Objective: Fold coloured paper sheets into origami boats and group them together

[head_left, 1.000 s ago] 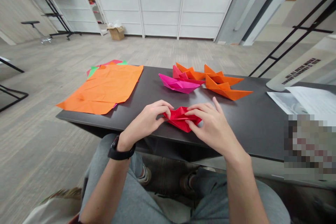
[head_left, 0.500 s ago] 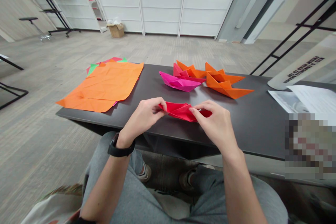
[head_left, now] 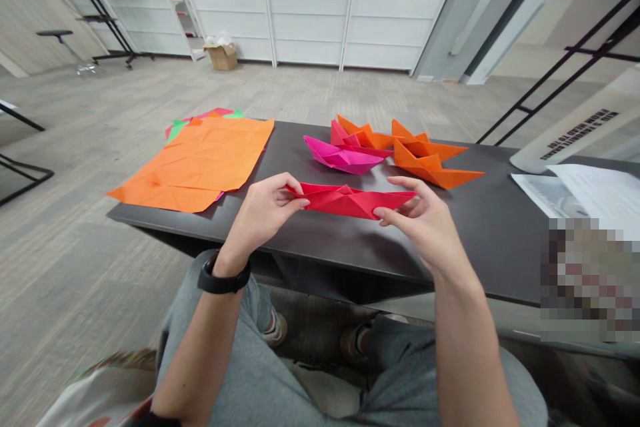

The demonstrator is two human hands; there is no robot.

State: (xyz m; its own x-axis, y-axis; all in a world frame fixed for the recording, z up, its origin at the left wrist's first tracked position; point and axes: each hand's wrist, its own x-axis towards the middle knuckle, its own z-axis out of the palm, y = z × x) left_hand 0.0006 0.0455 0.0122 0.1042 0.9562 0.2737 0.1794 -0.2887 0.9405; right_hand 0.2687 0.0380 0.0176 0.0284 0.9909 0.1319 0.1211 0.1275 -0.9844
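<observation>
A red paper boat (head_left: pixel 347 201), long and folded with a small peak in its middle, is held above the dark table in front of me. My left hand (head_left: pixel 273 203) pinches its left end between thumb and fingers. On the right end, my right hand (head_left: pixel 417 213) has its thumb against the lower front side, with the index finger raised above the rim and the other fingers partly hidden. Beyond it stand finished paper boats: a magenta one (head_left: pixel 345 159), a pinkish-red one (head_left: pixel 345 135) and several orange ones (head_left: pixel 433 167).
Orange paper sheets (head_left: pixel 200 163) lie stacked at the table's left, with green and pink corners showing. On the right are printed sheets (head_left: pixel 595 187) and a pale cylinder with lettering (head_left: pixel 565 130). The table's front edge (head_left: pixel 320 260) runs just before my knees.
The red boat has risen slightly and more of its length shows. My hands have moved apart, and the right hand's fingers have spread and shifted to the right.
</observation>
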